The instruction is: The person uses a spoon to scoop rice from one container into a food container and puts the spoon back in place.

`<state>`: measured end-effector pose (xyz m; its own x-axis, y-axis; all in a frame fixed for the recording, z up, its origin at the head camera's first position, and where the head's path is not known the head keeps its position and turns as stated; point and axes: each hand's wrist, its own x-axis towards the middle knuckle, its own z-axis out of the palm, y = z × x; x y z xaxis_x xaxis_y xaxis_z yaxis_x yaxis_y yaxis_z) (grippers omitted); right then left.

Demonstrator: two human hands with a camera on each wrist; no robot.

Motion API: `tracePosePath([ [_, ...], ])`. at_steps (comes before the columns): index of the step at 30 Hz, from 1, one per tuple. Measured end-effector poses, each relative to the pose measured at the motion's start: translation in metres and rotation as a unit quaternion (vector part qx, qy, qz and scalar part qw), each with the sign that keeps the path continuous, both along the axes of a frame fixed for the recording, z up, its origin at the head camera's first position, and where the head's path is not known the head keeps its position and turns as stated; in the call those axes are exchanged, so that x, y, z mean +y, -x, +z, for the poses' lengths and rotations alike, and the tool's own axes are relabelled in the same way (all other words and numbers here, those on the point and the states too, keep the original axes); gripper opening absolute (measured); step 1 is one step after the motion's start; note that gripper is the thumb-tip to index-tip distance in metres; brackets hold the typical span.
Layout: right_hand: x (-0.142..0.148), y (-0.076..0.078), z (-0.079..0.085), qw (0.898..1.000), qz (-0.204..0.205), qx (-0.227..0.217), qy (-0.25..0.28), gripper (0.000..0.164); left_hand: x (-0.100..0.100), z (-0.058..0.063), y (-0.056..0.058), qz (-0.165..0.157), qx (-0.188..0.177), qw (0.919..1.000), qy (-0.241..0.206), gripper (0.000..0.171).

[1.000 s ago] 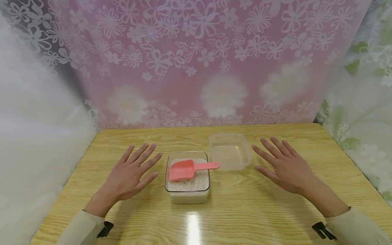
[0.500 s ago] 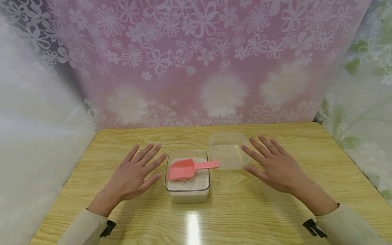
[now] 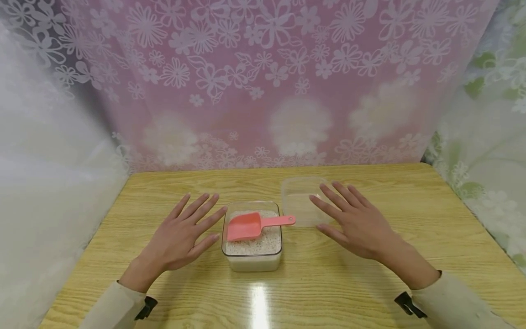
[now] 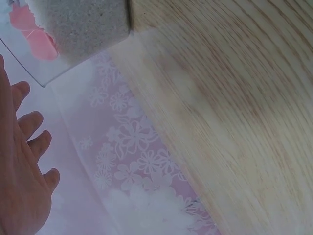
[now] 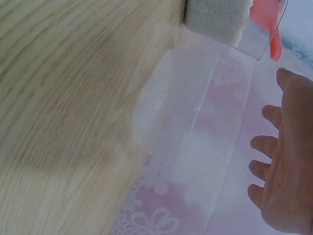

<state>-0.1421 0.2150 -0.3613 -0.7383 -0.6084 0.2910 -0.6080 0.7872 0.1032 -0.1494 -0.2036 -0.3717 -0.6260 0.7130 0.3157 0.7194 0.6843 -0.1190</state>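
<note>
Near the middle of the table stands a clear square container [image 3: 252, 261] filled with pale grain that looks like rice [image 3: 263, 244]. A pink scoop [image 3: 246, 227] lies on the grain, its handle reaching over the container's right rim. My left hand [image 3: 176, 240] hovers left of the container with fingers straight and spread, holding nothing. Over the right part of an empty clear plastic box [image 3: 297, 205] my right hand [image 3: 361, 226] hangs with straight, spread fingers. In the right wrist view the clear plastic box [image 5: 166, 103] shows apart from the right hand [image 5: 288, 171].
The wood-grain table [image 3: 320, 292] ends at the back against a pink flowered curtain [image 3: 238, 109]. Pale sheeting [image 3: 57, 173] hangs on the left, and a green-leaf patterned curtain [image 3: 485, 173] on the right. Cream sleeves [image 3: 117, 306] carry black clips.
My right hand has moved left, from beside the clear plastic box to over its right part. The left hand has shifted slightly right, closer to the container. The scoop and both containers stay put.
</note>
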Motion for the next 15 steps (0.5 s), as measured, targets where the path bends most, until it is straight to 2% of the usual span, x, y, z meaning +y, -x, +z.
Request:
tracePosePath([
  [5, -0.01, 0.0, 0.001, 1.0, 0.019, 0.01, 0.006, 0.063, 0.002, 0.002, -0.001, -0.006, 0.001, 1.0, -0.001, 0.059],
  [15, -0.024, 0.0, 0.002, 1.0, 0.024, 0.001, -0.006, 0.063, 0.008, 0.006, -0.002, -0.012, 0.006, 0.9999, 0.008, 0.06],
])
